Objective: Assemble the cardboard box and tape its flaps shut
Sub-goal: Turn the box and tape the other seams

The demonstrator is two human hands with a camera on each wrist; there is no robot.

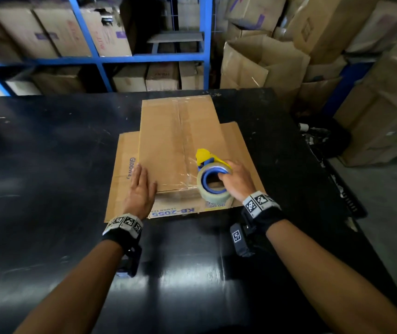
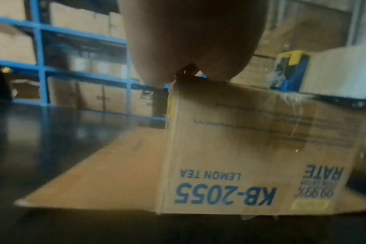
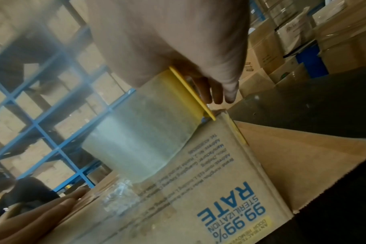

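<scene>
At the centre of the head view the cardboard box (image 1: 178, 143) stands upside down on the black table (image 1: 48, 165), its lower flaps splayed flat. The left hand (image 1: 140, 189) lies palm down with straight fingers on the box's near left corner, holding nothing. At centre right, the right hand (image 1: 237, 180) curls round the tape dispenser (image 1: 213, 174), fingers through the roll's blue core, pressing it at the box's near edge.

Cardboard box (image 1: 168, 145): brown, blue print "KB-2055 LEMON TEA", standing upside down on black table, upper flaps closed, clear tape along seam. Tape dispenser (image 1: 213, 175): yellow-blue, clear roll, at box's near edge.
</scene>
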